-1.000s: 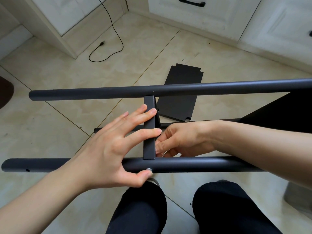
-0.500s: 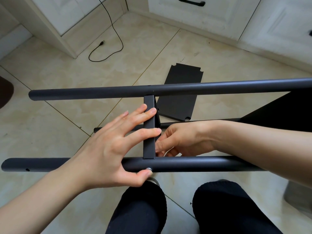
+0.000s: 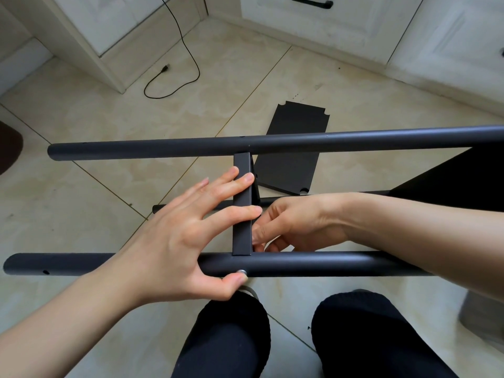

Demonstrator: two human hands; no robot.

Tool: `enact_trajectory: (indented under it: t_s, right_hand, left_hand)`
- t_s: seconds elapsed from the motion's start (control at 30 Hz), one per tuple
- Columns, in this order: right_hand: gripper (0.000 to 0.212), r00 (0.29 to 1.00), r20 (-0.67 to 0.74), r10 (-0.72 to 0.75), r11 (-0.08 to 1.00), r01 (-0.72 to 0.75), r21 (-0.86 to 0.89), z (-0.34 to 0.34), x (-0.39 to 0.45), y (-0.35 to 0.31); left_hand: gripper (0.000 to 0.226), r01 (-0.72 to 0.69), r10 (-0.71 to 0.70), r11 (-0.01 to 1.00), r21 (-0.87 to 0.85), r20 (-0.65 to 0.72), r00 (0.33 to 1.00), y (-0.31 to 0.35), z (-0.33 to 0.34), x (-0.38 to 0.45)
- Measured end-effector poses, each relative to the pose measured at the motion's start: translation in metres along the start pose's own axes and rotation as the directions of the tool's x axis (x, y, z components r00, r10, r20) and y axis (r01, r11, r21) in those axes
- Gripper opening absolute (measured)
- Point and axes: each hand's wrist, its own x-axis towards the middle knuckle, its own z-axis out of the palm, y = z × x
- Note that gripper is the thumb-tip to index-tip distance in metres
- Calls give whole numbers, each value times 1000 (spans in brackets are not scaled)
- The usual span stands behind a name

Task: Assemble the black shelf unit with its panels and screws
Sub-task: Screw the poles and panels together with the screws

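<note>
Nearest: two knees in black trousers (image 3: 226, 339) at the bottom edge. Just beyond, near tube (image 3: 313, 264) runs across the view, with a silver screw head (image 3: 241, 272) on its near side. Left hand (image 3: 177, 241): thumb tip touches the screw head from below, fingers straight and spread wide over the flat crossbar (image 3: 242, 211); holds nothing. The crossbar spans from near tube to far tube (image 3: 300, 141). Right hand (image 3: 297, 222) sits just behind the crossbar, fingers curled at its lower end; whether they pinch anything, cannot tell. A thinner rod (image 3: 188, 207) lies lower, behind the hands. Loose black panel (image 3: 293, 148) lies flat on the beige tiled floor (image 3: 109, 126) beyond the frame. Black cable (image 3: 174, 85) trails over the tiles. White cabinets (image 3: 341, 25) along the far side. No readable writing or labels.
</note>
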Motion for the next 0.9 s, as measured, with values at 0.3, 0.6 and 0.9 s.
enact_trajectory:
  t_s: [0.3, 0.6, 0.9]
  right_hand:
    - [18, 1000, -29, 2, 1000, -3, -27, 1, 0, 1]
    - [17, 999, -4, -39, 999, 39, -31, 4, -2, 0]
    - [26, 999, -7, -47, 999, 47, 10, 3, -1, 1]
  left_hand:
    - [75, -2, 2, 1000, -4, -2, 1000, 0, 0, 0]
    - [74, -5, 5, 1000, -8, -2, 1000, 0, 0, 0]
    - [74, -3, 3, 1000, 3, 1, 1000, 0, 0, 0]
